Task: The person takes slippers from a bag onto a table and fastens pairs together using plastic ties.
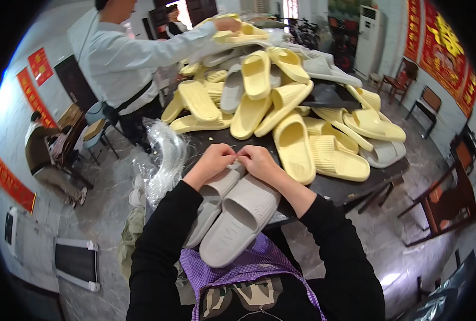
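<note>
gray slippers, left grip and right grip pinched, held thing unclear, clear plastic bags nearby

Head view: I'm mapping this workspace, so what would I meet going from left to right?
Person in brown, clear plastic wrapping, left hand, right hand, rightmost grey slipper, nearest wooden chair.

Whatever lies between the fingertips is hidden.
</note>
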`<control>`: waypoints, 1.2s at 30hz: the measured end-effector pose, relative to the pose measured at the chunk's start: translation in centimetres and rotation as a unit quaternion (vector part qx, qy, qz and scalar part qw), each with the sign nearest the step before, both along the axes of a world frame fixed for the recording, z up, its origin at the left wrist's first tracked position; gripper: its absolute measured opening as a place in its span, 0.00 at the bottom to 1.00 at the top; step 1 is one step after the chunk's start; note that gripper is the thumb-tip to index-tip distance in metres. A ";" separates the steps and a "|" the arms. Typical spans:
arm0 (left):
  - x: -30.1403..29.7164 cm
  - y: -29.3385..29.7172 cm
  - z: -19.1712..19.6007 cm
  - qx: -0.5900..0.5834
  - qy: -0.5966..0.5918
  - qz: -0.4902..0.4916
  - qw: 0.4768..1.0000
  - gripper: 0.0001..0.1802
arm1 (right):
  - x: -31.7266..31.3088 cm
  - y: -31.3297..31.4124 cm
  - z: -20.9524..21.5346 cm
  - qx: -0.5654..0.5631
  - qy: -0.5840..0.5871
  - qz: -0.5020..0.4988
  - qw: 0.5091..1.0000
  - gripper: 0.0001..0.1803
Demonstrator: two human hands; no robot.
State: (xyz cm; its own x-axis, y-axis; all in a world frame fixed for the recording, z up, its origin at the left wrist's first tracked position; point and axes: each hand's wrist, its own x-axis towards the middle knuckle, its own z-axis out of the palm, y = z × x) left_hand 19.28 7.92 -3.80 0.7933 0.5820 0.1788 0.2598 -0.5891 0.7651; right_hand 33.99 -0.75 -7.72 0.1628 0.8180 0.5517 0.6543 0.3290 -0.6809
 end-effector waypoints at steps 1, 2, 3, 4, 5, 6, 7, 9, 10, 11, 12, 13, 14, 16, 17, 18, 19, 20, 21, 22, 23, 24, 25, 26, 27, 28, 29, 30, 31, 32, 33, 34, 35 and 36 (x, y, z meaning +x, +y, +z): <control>-0.1 0.2 -0.1 0.015 -0.009 0.001 1.000 0.08 | 0.1 0.0 0.1 -0.001 0.003 -0.011 1.000 0.08; 0.0 0.3 -0.2 0.014 -0.006 -0.009 1.000 0.08 | 0.3 0.0 0.2 -0.018 0.013 -0.006 1.000 0.08; 0.1 0.5 -0.3 0.020 0.001 -0.005 1.000 0.08 | 0.4 0.0 0.2 -0.034 0.023 0.000 0.999 0.08; 0.2 0.6 -0.3 0.027 0.007 -0.001 1.000 0.08 | 0.6 -0.2 0.2 -0.051 0.032 0.008 0.998 0.09; 0.3 0.6 -0.4 0.033 0.013 0.006 0.999 0.08 | 0.8 -0.4 0.3 -0.052 0.034 0.003 0.998 0.09; 0.2 0.6 -0.3 0.033 0.014 0.002 0.999 0.08 | 0.9 -0.6 0.4 -0.064 0.042 -0.001 0.997 0.09; 0.2 0.5 -0.2 0.044 0.020 0.001 0.999 0.08 | 1.0 -0.9 0.5 -0.076 0.051 -0.004 0.996 0.09; 0.0 0.4 0.1 0.066 0.033 -0.001 0.997 0.09 | 1.1 -1.0 0.6 -0.089 0.060 -0.009 0.994 0.09; -0.2 0.4 0.3 0.066 0.034 -0.005 0.997 0.09 | 1.2 -1.0 0.7 -0.079 0.056 -0.007 0.995 0.09; -0.3 0.1 0.5 0.081 0.035 -0.003 0.996 0.10 | 1.2 -1.1 0.6 -0.071 0.052 -0.007 0.996 0.09; -0.5 -0.2 0.7 0.097 0.037 -0.003 0.995 0.11 | 1.2 -1.3 0.5 -0.062 0.049 -0.008 0.997 0.09; -0.6 -0.4 0.9 0.112 0.037 -0.004 0.993 0.11 | 1.2 -1.7 0.5 -0.064 0.052 -0.016 0.996 0.09; -0.7 -0.7 1.1 0.110 0.038 -0.014 0.993 0.11 | 1.2 -2.0 0.6 -0.054 0.057 -0.017 0.997 0.09; -1.0 -1.1 1.5 0.111 0.014 -0.002 0.994 0.12 | 1.2 -2.9 0.8 -0.031 0.064 -0.020 0.997 0.10; -1.3 -1.3 1.8 0.112 0.002 0.006 0.994 0.13 | 1.2 -3.3 0.9 -0.031 0.066 -0.029 0.997 0.10; -2.0 -1.5 2.6 0.113 0.002 0.001 0.994 0.13 | 0.9 -3.5 1.0 -0.018 0.051 -0.025 0.998 0.09; -2.4 -1.8 3.4 0.066 -0.034 -0.006 0.997 0.13 | 0.9 -4.0 0.9 -0.006 0.037 -0.027 0.999 0.09; -2.7 -2.4 4.4 0.018 -0.070 -0.012 0.997 0.14 | 0.9 -4.6 0.9 0.005 0.022 -0.027 0.999 0.08; -2.8 -3.3 5.8 -0.008 -0.088 -0.027 0.996 0.15 | 1.1 -5.2 0.8 0.004 0.022 -0.036 0.999 0.08; -2.9 -4.4 7.6 -0.035 -0.105 -0.042 0.993 0.16 | 1.4 -5.9 0.7 0.017 0.016 -0.038 0.999 0.07; -3.2 -5.8 9.6 -0.051 -0.135 -0.065 0.987 0.16 | 1.5 -6.5 0.6 0.029 0.010 -0.034 0.999 0.07; -3.6 -7.3 11.6 -0.068 -0.165 -0.087 0.980 0.17 | 1.6 -7.0 0.7 0.042 0.004 -0.028 0.999 0.06; -3.9 -8.7 13.6 -0.043 -0.187 -0.117 0.974 0.18 | 1.7 -7.7 0.8 0.039 0.003 -0.029 0.999 0.06; -3.9 -9.9 15.2 -0.019 -0.210 -0.147 0.966 0.20 | 2.1 -8.5 1.0 0.035 -0.002 -0.034 0.999 0.06; -3.6 -11.3 16.5 0.026 -0.250 -0.175 0.952 0.23 | 2.4 -9.2 1.1 0.032 -0.007 -0.035 0.999 0.05; -3.7 -12.3 17.8 0.073 -0.291 -0.195 0.934 0.27 | 2.5 -9.7 1.3 0.029 -0.013 -0.029 0.999 0.05; -3.9 -12.4 19.3 0.139 -0.269 -0.233 0.924 0.32 | 2.7 -10.2 1.3 0.024 -0.016 -0.022 0.999 0.05; -4.5 -12.9 21.2 0.209 -0.245 -0.265 0.909 0.38 | 2.9 -10.8 1.6 0.027 -0.026 -0.026 0.999 0.05; -4.9 -14.6 23.1 0.248 -0.208 -0.253 0.912 0.39 | 3.2 -11.0 1.8 0.030 -0.037 -0.029 0.998 0.05; -6.7 -16.7 24.7 0.296 -0.165 -0.218 0.915 0.40 | 2.2 -10.7 2.5 0.037 -0.044 0.008 0.998 0.05; -6.1 -17.1 25.1 0.295 -0.168 -0.203 0.918 0.40 | 2.5 -10.9 2.3 0.024 -0.042 -0.004 0.999 0.05; -3.5 -17.5 24.2 0.293 -0.176 -0.191 0.920 0.39 | 2.7 -10.9 2.2 0.012 -0.040 -0.017 0.999 0.05; -3.6 -18.6 24.1 0.300 -0.180 -0.166 0.922 0.38 | 2.1 -10.6 2.6 0.015 -0.046 0.012 0.999 0.05; -2.2 -18.9 23.4 0.293 -0.189 -0.163 0.923 0.37 | 2.7 -10.8 2.2 0.010 -0.038 -0.009 0.999 0.05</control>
